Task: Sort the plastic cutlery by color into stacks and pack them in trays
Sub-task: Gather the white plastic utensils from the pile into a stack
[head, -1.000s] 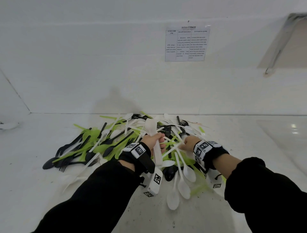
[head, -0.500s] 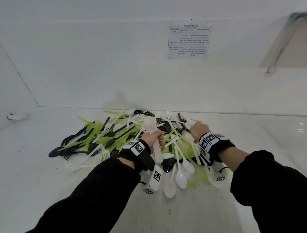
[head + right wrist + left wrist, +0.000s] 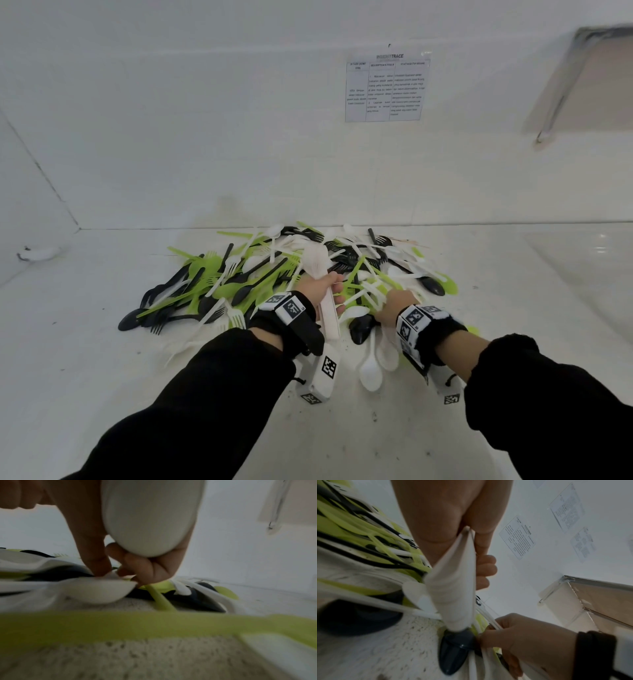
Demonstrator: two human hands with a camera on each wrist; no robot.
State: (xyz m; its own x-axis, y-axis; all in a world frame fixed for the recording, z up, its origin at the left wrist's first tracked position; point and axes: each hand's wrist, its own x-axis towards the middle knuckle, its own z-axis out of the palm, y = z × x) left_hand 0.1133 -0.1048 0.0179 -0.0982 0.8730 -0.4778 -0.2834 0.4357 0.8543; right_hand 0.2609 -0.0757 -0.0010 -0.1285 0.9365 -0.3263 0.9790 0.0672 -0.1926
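A mixed pile of green, black and white plastic cutlery (image 3: pixel 260 274) lies on the white table (image 3: pixel 102 377) against the back wall. My left hand (image 3: pixel 334 291) grips a stack of white cutlery (image 3: pixel 320 263) by its handles, seen close in the left wrist view as a white bundle (image 3: pixel 453 588) with my fingers (image 3: pixel 486 569) curled round it. My right hand (image 3: pixel 387 301) is down in the pile's near right side. It holds a white spoon (image 3: pixel 149 517) in the palm while thumb and fingertips (image 3: pixel 101 566) pinch another white piece lying on the heap.
Loose white spoons (image 3: pixel 371 366) and a black spoon (image 3: pixel 359 329) lie between my wrists. A printed sheet (image 3: pixel 387 89) hangs on the wall. A clear plastic box (image 3: pixel 582 78) is mounted at the upper right. Bare table spreads left and right of the pile.
My right hand has come back from the pile's far right and dropped lower, into the near side of the pile. My left hand has kept its hold on the white stack.
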